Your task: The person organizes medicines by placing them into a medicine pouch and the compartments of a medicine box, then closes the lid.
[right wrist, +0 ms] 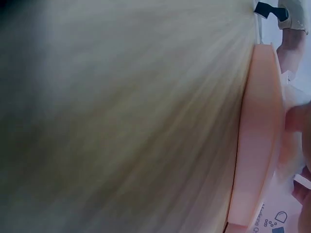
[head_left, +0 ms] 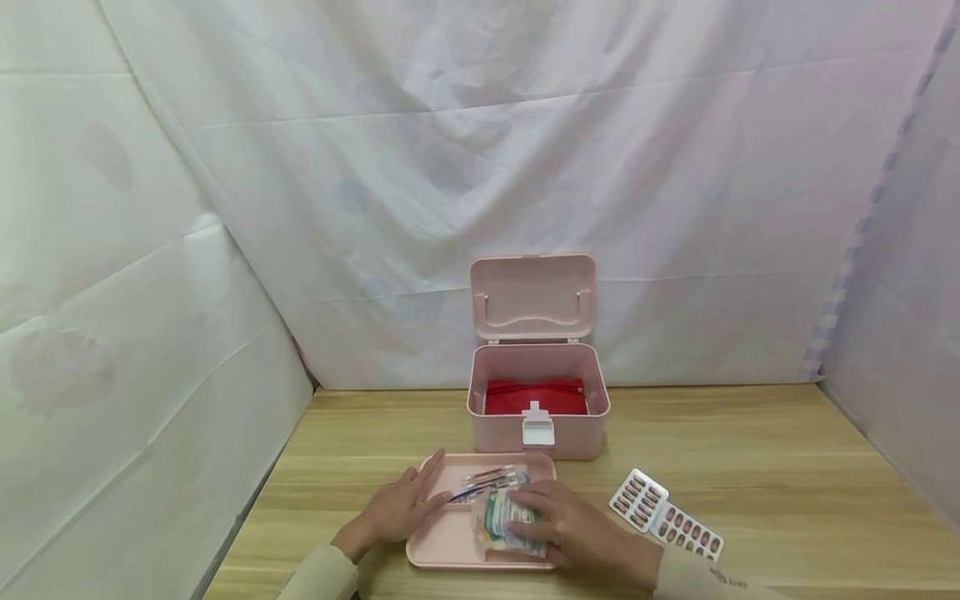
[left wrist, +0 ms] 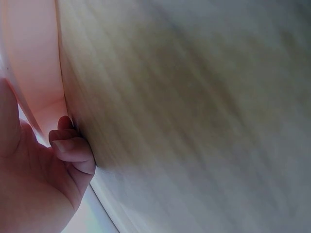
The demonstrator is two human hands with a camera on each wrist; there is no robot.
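Observation:
A shallow pink tray (head_left: 448, 537) lies on the table, with a low divider across it. My left hand (head_left: 397, 507) holds the tray's left side, thumb over the inside and other fingers curled against the outer wall in the left wrist view. My right hand (head_left: 558, 521) grips a clear plastic packet with green and white print (head_left: 497, 517) over the tray's front right part. Behind the packet, several thin sticks in clear wrappers (head_left: 487, 479) lie in the tray's back section. The right fingertips are partly hidden in the right wrist view.
Just behind the tray stands a pink box (head_left: 498, 437) with its lid (head_left: 534, 292) raised and a red zip pouch (head_left: 536, 398) inside. Two capsule blister packs, one (head_left: 639, 500) overlapping the other (head_left: 688, 532), lie on the wooden table (head_left: 757, 467) at right. White cloth (head_left: 405, 208) hangs around.

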